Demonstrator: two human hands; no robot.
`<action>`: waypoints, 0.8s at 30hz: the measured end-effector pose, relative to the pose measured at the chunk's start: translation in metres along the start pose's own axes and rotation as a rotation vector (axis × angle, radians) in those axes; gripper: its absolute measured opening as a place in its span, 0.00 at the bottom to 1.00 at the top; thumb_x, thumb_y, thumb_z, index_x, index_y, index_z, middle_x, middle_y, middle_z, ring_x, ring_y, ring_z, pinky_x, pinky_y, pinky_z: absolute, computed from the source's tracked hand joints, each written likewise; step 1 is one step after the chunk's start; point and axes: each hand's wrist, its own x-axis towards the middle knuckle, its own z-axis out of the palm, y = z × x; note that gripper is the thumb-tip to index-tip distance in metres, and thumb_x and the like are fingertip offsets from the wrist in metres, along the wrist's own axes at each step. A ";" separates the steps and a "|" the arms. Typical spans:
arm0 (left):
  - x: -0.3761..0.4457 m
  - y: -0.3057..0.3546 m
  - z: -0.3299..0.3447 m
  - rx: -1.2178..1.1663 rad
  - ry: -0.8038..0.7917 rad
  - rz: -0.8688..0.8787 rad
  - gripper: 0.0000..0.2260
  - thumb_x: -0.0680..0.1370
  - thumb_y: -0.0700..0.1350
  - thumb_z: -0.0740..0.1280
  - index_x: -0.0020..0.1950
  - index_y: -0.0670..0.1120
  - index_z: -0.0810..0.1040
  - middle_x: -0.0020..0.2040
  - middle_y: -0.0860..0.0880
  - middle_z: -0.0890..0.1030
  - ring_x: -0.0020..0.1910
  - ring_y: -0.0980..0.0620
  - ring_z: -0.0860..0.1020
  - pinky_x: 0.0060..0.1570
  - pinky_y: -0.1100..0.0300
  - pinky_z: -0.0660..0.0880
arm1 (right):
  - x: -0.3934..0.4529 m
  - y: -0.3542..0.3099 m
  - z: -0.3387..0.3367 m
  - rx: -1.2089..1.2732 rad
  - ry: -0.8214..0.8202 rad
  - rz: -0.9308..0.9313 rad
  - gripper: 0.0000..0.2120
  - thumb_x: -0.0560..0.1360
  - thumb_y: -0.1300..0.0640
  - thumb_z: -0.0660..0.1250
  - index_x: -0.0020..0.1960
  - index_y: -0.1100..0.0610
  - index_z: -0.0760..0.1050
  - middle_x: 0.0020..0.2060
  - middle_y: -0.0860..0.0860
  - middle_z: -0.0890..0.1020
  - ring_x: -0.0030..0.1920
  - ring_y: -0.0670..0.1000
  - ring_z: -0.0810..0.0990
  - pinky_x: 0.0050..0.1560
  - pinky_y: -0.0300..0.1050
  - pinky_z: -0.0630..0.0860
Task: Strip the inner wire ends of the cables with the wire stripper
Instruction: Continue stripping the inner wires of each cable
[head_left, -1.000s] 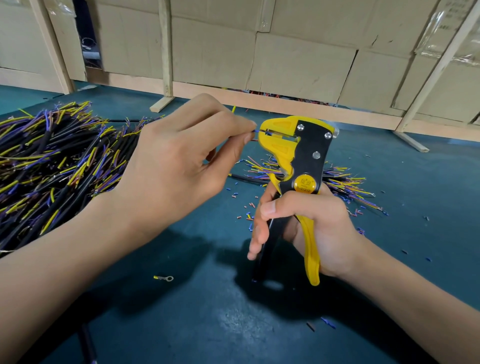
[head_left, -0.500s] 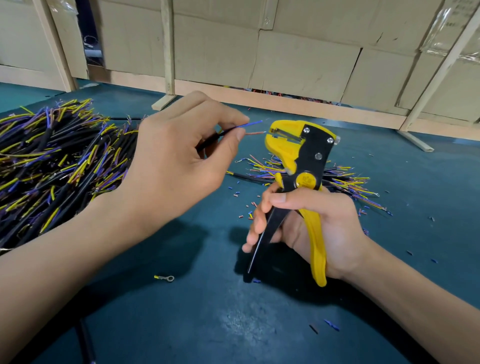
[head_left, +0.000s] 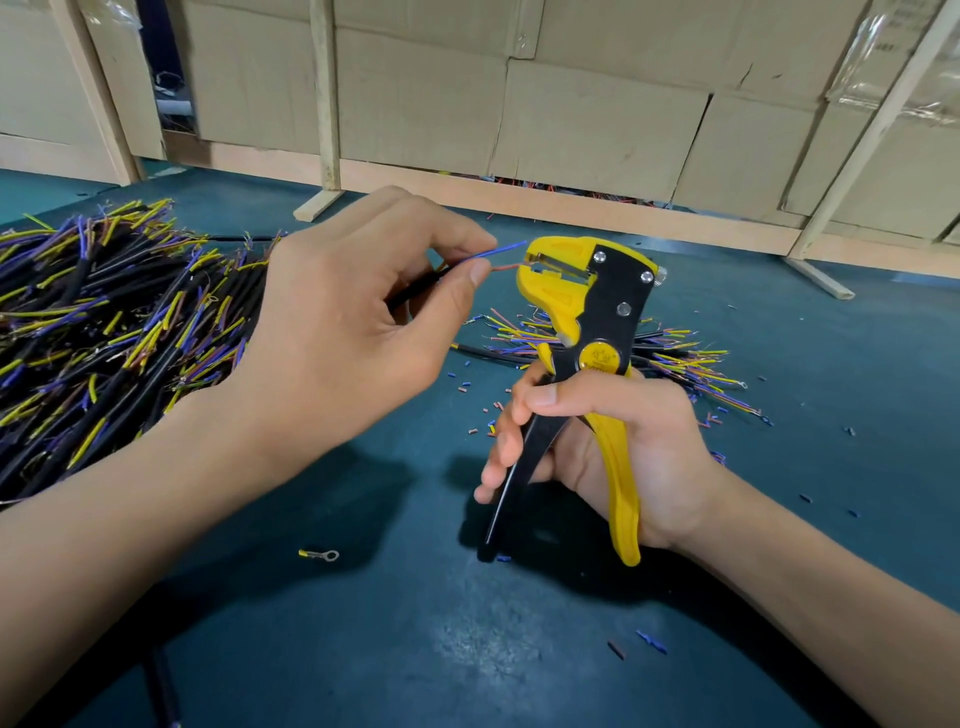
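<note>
My left hand (head_left: 353, 332) pinches a black cable between thumb and forefinger. Its blue inner wire (head_left: 501, 250) sticks out to the right, and its brown inner wire (head_left: 506, 267) points into the jaws of the wire stripper (head_left: 587, 306). The stripper is yellow and black and stands upright. My right hand (head_left: 602, 447) grips its spread handles, thumb across the front. The brown wire's tip is right at the jaw opening; I cannot tell whether it is inside.
A big heap of black cables (head_left: 104, 322) with yellow, blue and brown ends lies at the left on the dark green table (head_left: 467, 649). A smaller cable pile (head_left: 675, 358) lies behind the stripper. Insulation scraps (head_left: 483, 410) and a ring terminal (head_left: 319, 555) lie loose. Cardboard boxes (head_left: 597, 124) stand behind.
One second ago the wire sat in the jaws; it then came out, and the handles spread apart. Since half a second ago the brown wire has come back to the jaw opening.
</note>
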 end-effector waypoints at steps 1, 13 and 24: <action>0.000 0.000 0.000 0.005 -0.002 0.002 0.04 0.80 0.41 0.70 0.54 0.43 0.83 0.40 0.62 0.73 0.33 0.58 0.72 0.36 0.64 0.68 | 0.000 0.000 0.000 -0.007 0.003 0.000 0.06 0.71 0.63 0.61 0.37 0.61 0.76 0.33 0.62 0.79 0.35 0.64 0.82 0.45 0.63 0.81; 0.002 0.001 -0.002 -0.033 0.015 -0.004 0.06 0.81 0.42 0.69 0.54 0.42 0.82 0.40 0.61 0.75 0.31 0.52 0.75 0.37 0.59 0.69 | -0.001 -0.003 0.002 -0.010 0.015 0.017 0.07 0.67 0.63 0.59 0.35 0.61 0.76 0.30 0.62 0.78 0.31 0.62 0.80 0.38 0.58 0.81; 0.002 -0.001 -0.002 -0.008 0.004 -0.014 0.05 0.81 0.43 0.69 0.53 0.43 0.82 0.36 0.60 0.73 0.32 0.63 0.69 0.38 0.67 0.63 | -0.002 -0.005 0.001 -0.023 -0.002 0.019 0.07 0.68 0.63 0.61 0.36 0.61 0.77 0.31 0.62 0.78 0.32 0.62 0.81 0.39 0.59 0.81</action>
